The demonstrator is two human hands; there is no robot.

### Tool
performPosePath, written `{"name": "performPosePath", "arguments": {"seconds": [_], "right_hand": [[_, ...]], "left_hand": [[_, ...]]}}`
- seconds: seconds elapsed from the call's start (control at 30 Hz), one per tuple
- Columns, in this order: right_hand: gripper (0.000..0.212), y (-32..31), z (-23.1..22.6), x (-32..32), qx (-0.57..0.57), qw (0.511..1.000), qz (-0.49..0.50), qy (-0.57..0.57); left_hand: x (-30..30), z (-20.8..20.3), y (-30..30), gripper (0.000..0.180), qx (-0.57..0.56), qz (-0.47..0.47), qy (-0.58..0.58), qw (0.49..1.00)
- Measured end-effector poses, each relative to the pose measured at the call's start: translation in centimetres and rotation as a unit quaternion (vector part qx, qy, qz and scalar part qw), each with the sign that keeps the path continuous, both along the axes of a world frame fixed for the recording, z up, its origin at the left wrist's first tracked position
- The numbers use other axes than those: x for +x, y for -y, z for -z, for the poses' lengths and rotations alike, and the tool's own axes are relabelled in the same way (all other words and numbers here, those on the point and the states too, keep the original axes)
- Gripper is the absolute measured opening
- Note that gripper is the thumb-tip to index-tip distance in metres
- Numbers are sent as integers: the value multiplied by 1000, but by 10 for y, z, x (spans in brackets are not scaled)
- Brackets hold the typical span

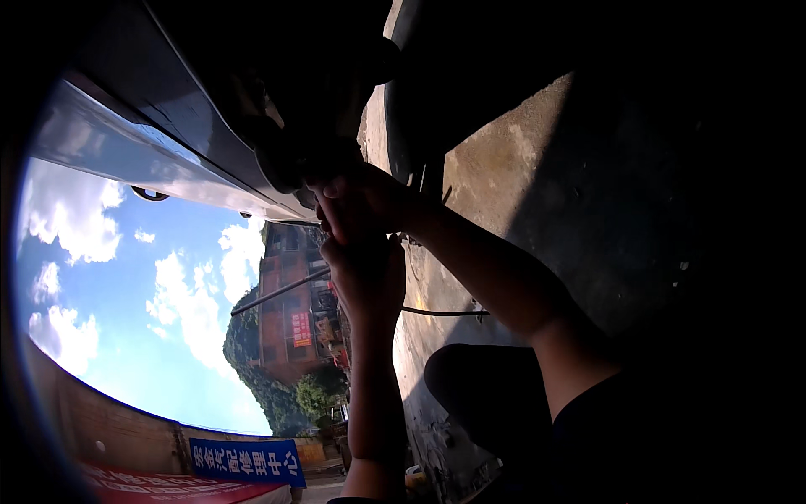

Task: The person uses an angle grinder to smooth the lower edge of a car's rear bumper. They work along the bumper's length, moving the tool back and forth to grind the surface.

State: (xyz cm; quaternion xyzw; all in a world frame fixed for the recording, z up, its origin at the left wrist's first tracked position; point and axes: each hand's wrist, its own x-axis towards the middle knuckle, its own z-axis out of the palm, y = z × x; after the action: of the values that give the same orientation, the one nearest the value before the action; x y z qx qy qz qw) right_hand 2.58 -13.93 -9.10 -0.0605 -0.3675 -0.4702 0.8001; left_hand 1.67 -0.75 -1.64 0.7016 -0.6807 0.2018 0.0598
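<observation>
My left hand (366, 273) is closed in a fist, its forearm coming up from the lower edge. A thin dark rod (281, 291) reaches the fist from the left; whether the hand grips it is unclear. Just above, my right hand (363, 197) has its fingers curled against the dark underside of a car (189, 101). What those fingers hold is lost in shadow. The two hands are close together, perhaps touching. A thin black cable or hose (445, 312) runs rightward from behind my left wrist.
Sunlit concrete ground (504, 160) lies right of the hands, with deep shadow beyond. My dark-clad knee (478, 391) is below the right forearm. A brick-red building (290, 336), a tree-covered hill and blue and red banners (248, 462) appear sideways at the left.
</observation>
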Motion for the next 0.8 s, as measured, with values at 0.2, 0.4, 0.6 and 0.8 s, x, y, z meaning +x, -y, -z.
{"name": "performPosePath", "arguments": {"seconds": [0.2, 0.4, 0.6, 0.8], "right_hand": [[40, -12, 3, 16, 2, 1000, -21, -4], [40, -7, -5, 11, -3, 1000, -13, 6], [36, -17, -2, 16, -23, 999, -43, 10], [35, -11, -4, 10, -11, 999, -18, 44]], "left_hand": [[23, 7, -11, 60, 0, -113, -14, 993], [4, -9, -9, 65, 27, -47, -47, 997], [1, -5, -8, 63, 19, -145, 0, 989], [0, -9, -4, 66, 21, -110, 9, 994]]}}
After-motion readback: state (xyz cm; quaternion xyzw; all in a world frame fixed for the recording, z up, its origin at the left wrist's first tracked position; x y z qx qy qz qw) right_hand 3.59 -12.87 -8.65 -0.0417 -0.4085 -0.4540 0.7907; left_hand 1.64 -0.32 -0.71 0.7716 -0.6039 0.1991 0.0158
